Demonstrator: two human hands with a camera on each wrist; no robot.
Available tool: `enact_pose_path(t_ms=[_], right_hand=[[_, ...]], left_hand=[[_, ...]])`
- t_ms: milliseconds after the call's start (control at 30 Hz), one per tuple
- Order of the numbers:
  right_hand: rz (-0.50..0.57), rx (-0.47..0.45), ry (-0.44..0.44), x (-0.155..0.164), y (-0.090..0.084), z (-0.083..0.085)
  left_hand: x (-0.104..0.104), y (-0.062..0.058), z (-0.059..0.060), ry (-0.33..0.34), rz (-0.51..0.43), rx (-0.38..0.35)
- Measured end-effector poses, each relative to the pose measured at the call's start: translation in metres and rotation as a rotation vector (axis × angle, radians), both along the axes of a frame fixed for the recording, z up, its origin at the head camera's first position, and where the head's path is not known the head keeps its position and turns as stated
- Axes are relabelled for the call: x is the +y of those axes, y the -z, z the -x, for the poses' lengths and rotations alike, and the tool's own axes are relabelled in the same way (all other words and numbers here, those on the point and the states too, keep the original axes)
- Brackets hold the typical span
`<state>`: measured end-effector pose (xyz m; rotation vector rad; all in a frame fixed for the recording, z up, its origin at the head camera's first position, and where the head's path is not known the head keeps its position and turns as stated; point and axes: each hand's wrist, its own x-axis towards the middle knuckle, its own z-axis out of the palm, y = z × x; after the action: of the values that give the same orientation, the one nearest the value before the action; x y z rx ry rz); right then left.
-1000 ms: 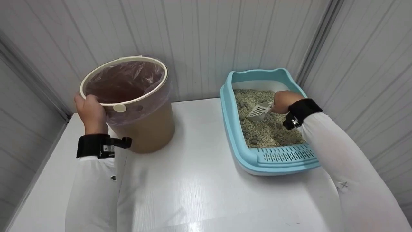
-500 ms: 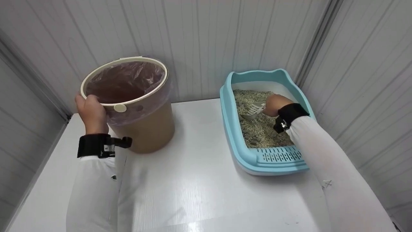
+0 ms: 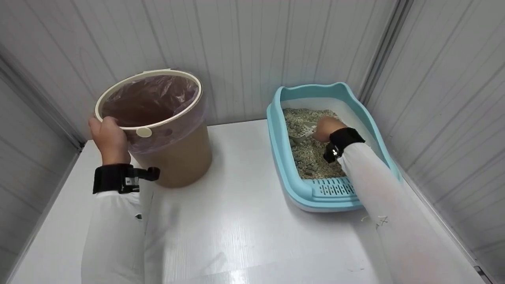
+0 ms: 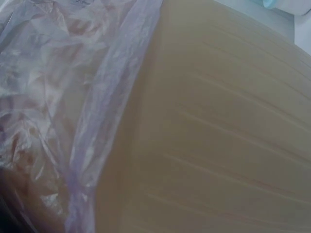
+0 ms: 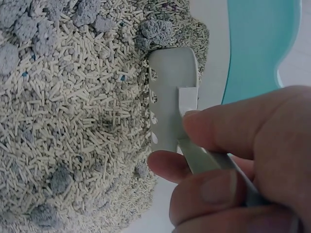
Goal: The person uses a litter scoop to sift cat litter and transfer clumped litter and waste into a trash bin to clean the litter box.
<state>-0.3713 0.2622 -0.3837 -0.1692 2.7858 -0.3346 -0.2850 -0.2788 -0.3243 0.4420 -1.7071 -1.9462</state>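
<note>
Scoop point(image 5: 167, 75) and right hand point(image 3: 328, 128) have shifted toward the tray's point(image 3: 283, 161) left side since a second ago.

Right fingers are curled round the scoop's handle, thumb pressing on top, with the scoop's head just past them, down at the litter point(image 5: 82, 116). Grey clumps point(image 5: 158, 33) lie beyond that, blue tray rim running around it all. Well off to that hand's left, the left hand point(image 3: 110, 139) grips the bin's point(image 3: 179, 165) rim, bag point(image 3: 165, 98) just beyond its fingers. Panel wall's point(image 3: 244, 51) farthest back.
</note>
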Motion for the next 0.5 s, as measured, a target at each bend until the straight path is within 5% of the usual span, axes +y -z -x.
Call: enact_pose_path(t_ms=[500], right_hand=[[0.043, 0.039, 0.049, -0.005, 0.013, 0.002]], left_hand=[[0.006, 0.003, 0.002, -0.013, 0.004, -0.009]])
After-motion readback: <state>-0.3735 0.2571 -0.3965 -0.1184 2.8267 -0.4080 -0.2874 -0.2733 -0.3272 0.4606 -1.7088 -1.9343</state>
